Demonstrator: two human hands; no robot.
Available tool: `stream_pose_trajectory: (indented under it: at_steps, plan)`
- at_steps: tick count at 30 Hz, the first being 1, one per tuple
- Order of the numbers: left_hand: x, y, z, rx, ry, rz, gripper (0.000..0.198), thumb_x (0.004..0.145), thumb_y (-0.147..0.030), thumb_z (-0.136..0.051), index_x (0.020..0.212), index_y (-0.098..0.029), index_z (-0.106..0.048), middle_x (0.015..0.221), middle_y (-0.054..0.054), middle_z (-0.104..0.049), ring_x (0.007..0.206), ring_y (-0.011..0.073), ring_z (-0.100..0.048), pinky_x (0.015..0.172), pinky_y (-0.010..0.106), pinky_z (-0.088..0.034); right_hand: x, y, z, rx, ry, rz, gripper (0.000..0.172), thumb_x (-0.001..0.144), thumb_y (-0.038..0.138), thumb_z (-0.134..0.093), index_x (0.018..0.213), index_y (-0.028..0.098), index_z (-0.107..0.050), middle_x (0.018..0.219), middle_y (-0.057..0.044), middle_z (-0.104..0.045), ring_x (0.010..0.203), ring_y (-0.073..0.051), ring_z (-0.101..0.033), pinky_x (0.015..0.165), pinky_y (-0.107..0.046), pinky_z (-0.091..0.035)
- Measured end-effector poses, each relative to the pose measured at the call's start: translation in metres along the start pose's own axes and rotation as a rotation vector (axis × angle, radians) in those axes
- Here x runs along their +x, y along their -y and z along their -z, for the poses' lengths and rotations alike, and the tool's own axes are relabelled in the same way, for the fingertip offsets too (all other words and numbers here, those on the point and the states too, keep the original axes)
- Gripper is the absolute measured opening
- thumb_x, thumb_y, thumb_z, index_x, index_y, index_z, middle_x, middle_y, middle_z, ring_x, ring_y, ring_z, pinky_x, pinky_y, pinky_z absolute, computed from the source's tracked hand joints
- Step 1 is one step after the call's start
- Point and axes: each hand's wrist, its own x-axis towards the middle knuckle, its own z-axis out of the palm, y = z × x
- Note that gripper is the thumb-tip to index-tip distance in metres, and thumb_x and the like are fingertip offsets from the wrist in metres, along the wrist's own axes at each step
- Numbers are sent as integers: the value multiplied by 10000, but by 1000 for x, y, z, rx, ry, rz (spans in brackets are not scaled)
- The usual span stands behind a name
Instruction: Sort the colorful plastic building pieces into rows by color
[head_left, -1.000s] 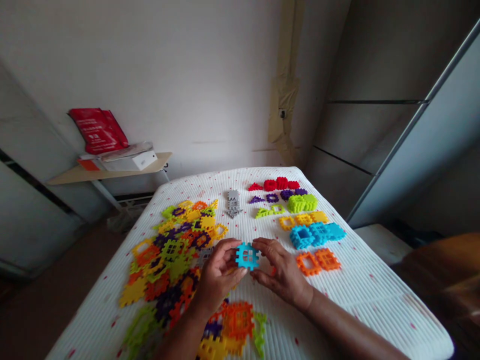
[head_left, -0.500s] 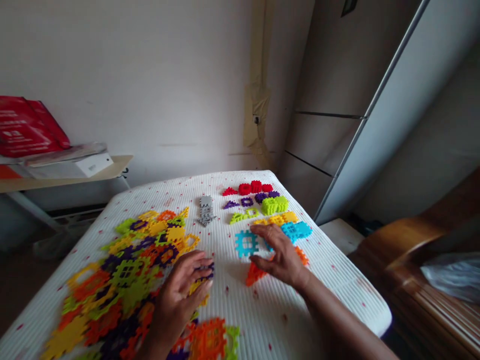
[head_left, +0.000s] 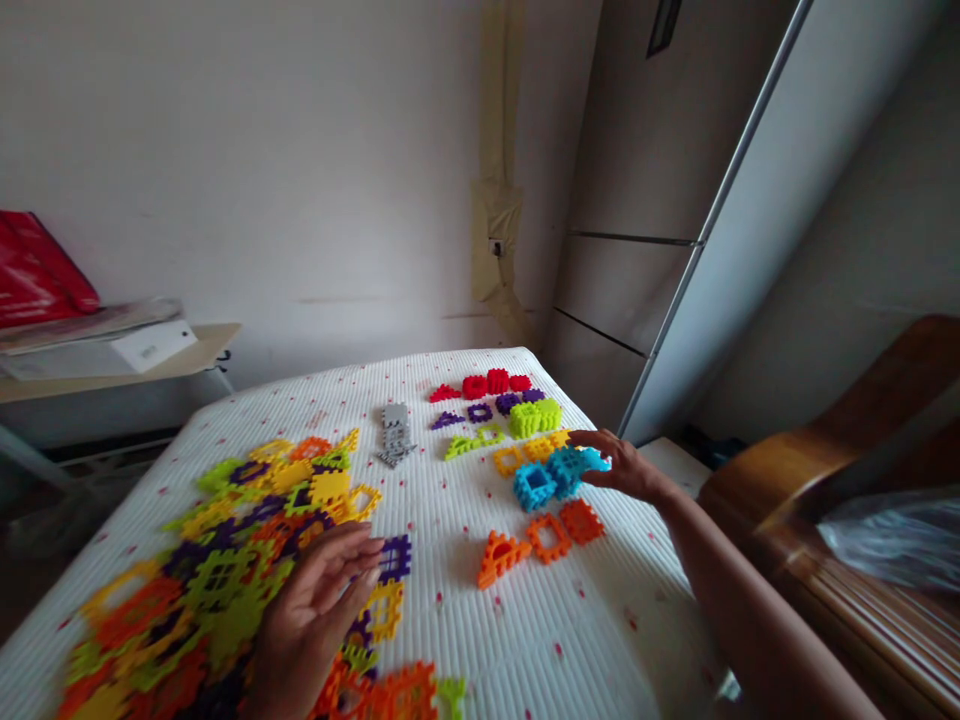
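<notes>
Now the blue stack lies just left of the half-open right hand, touching its fingertips

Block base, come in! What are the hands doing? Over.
Left hand open over mixed pile. Right hand touching blue blocks. Orange pieces just beside.

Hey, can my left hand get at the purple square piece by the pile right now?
Probably yes. The left hand lies open, its fingertips right beside the purple square piece, which sits uncovered on the white cover.
</notes>
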Motion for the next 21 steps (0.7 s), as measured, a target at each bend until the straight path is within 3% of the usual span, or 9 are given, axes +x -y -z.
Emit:
stream_pose_trajectory:
  at_steps: [3,7,21]
  plan:
    - [1,4,2,17,8,5,430,628,-394,-739,989,-188,-627,956,74,-692,874,229,-671,802,327,-555,1,-5,-5,41,6,3,483,733,343,-675,1179,189,-577,1150,-110,-630,1002,-218,-610,845,-370,-502]
    - [2,6,3,21,19,-7,411,653,-379,-725,1001,-189,-617,975,72,-678,872,215,-666,809,323,-554,2,-6,-8,52,16,-12,485,734,316,-662,1184,161,-570,1114,-120,-635,951,-215,-622,800,-360,-517]
    - [-1,-7,-1,5,18,-25,324,669,-322,-715,944,-179,-620,964,63,-649,860,195,-654,824,327,-543,0,-6,-12,-50,-16,29,417,757,259,-607,1167,192,-569,1074,-88,-641,950,-209,-615,801,-346,-516]
